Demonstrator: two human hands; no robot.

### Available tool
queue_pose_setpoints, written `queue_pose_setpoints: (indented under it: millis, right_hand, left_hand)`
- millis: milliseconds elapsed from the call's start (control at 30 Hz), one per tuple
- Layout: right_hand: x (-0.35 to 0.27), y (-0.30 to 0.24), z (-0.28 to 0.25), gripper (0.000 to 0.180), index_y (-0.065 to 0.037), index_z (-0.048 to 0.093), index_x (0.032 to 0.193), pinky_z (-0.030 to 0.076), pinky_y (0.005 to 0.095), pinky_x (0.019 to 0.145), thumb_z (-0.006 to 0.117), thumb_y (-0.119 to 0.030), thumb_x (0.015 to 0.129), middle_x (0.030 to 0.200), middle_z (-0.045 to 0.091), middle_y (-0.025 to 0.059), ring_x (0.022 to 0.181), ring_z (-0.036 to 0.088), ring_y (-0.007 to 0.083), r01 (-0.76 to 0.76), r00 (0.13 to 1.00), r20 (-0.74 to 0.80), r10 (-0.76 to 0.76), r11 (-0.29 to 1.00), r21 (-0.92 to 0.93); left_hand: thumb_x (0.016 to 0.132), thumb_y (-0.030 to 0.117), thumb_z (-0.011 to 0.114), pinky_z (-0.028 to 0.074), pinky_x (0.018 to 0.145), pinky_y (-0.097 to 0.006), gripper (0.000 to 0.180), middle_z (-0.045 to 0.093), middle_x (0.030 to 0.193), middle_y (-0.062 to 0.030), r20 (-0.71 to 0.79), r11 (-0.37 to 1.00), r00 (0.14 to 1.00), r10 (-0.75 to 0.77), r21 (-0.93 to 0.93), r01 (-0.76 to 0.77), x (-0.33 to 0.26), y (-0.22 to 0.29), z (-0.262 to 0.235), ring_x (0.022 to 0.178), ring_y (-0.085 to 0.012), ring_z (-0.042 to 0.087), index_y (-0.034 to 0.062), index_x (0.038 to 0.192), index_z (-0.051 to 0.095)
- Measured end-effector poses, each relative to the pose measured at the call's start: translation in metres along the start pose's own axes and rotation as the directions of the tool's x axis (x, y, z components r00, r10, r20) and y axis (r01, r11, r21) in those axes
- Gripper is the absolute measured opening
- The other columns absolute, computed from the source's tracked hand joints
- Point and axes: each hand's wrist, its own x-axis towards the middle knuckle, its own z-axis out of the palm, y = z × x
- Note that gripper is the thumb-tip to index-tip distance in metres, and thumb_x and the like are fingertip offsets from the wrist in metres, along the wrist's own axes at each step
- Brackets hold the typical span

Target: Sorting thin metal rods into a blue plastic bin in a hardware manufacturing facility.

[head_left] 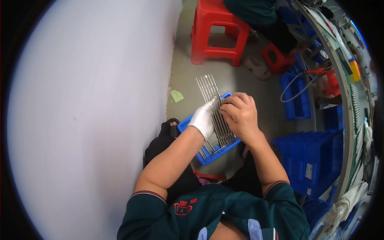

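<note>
My left hand [203, 121], in a white glove, is closed round a row of long thin metal rods [207, 87]. Their far ends spread slightly and point away from me. At the right side of the row, my bare right hand [243, 117] has its fingers curled and pinched against the rods; its fingertips are partly hidden. Below both hands is a blue plastic crate [205, 161] between my knees. More metal rods [213, 141] show inside it, partly covered by my hands and the held rods.
A white wall [92, 120] runs along my left. Ahead stands a red stool [218, 52] with a person seated by it. Green paper [176, 95] lies on the floor. Stacked blue crates [310, 156] and a long workbench [340, 76] line the right side.
</note>
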Motion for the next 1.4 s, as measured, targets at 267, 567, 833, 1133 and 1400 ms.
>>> queue_pose_setpoints:
  millis: [267,567,833,1133,1400]
  right_hand:
    - [0.002,0.001,-0.010,0.011,-0.007,0.067,0.076,0.044,0.0374,0.078,0.072,-0.006,0.067,0.085,0.066,0.0025,0.088,0.060,0.0242,-0.105,0.994,0.014,0.105,0.986,0.127]
    - [-0.001,0.003,-0.003,0.009,-0.009,0.067,0.074,0.043,0.0359,0.076,0.072,-0.007,0.066,0.083,0.065,0.0006,0.087,0.059,0.0227,-0.069,0.998,0.012,0.068,0.988,0.141]
    - [0.002,0.001,-0.003,0.010,-0.008,0.066,0.073,0.043,0.0364,0.076,0.072,-0.006,0.065,0.083,0.065,0.0009,0.086,0.059,0.0230,-0.027,1.000,0.018,0.025,0.996,0.090]
    - [-0.003,0.009,0.001,0.009,-0.007,0.067,0.075,0.044,0.0363,0.078,0.073,-0.007,0.068,0.082,0.065,0.0021,0.088,0.060,0.0235,-0.158,0.987,0.025,0.157,0.955,0.251]
    - [0.000,0.002,-0.006,0.010,-0.009,0.067,0.073,0.044,0.0365,0.078,0.073,-0.007,0.066,0.084,0.065,0.0001,0.089,0.060,0.0227,-0.044,0.999,0.036,0.039,0.990,0.137]
  left_hand:
    - [0.099,0.027,0.047,0.054,0.083,-0.039,0.026,0.063,0.104,-0.0121,0.033,0.999,0.999,-0.013,-0.038,0.014,0.006,-0.001,-0.007,0.093,-0.0246,0.063,0.0072,0.112,0.057]
    - [0.100,0.028,0.045,0.054,0.083,-0.039,0.028,0.062,0.102,-0.0121,0.024,0.998,0.999,-0.022,-0.054,0.023,0.000,0.000,0.004,0.090,-0.0244,0.063,0.0060,0.114,0.055]
    - [0.100,0.028,0.045,0.054,0.081,-0.039,0.027,0.063,0.102,-0.0113,0.048,0.994,0.998,-0.049,-0.094,0.053,-0.001,0.001,0.001,0.090,-0.0238,0.064,0.0068,0.114,0.056]
    - [0.099,0.029,0.047,0.054,0.082,-0.039,0.028,0.063,0.103,-0.0123,0.112,0.989,0.989,-0.096,-0.105,0.108,0.003,0.000,-0.003,0.093,-0.0249,0.064,0.0062,0.111,0.058]
    - [0.099,0.028,0.047,0.054,0.082,-0.039,0.027,0.063,0.104,-0.0121,0.070,0.995,0.995,-0.066,-0.075,0.071,0.000,-0.001,-0.001,0.092,-0.0250,0.064,0.0067,0.113,0.057]
